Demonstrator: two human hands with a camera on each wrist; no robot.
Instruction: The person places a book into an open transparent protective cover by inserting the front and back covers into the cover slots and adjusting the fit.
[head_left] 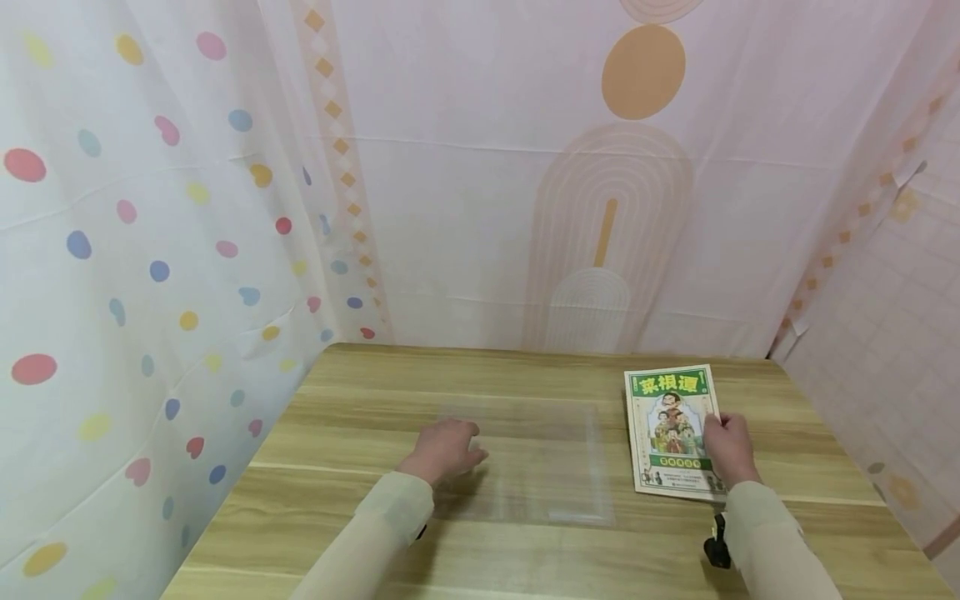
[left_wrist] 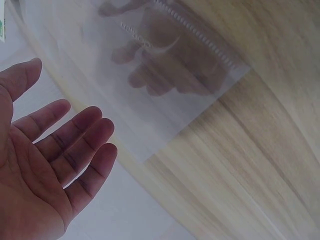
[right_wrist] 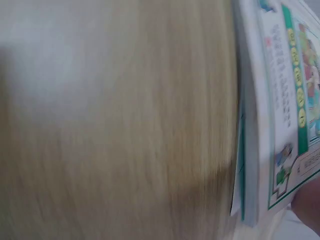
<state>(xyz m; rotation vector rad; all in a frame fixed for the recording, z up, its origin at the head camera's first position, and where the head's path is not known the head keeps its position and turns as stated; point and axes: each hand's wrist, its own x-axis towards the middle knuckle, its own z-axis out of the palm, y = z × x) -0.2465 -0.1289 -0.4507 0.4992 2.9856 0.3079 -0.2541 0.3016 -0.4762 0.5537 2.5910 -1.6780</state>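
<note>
A thin book (head_left: 663,433) with a green-and-cream illustrated cover is at the right of the table. My right hand (head_left: 731,450) grips it by its right edge, thumb on the cover. Seen from the right wrist, the book's page edges (right_wrist: 252,115) are close over the wood. A clear plastic book cover (head_left: 540,467) lies flat on the table, left of the book. Above its left side hovers my left hand (head_left: 444,452), holding nothing. In the left wrist view the fingers (left_wrist: 80,135) are spread and relaxed, and the plastic shows a row of small marks along one edge.
The wood-grain table (head_left: 360,400) reaches back to a patterned curtain (head_left: 465,233). On the left hangs a dotted curtain (head_left: 172,333). A black wrist device (head_left: 717,546) sits under my right sleeve.
</note>
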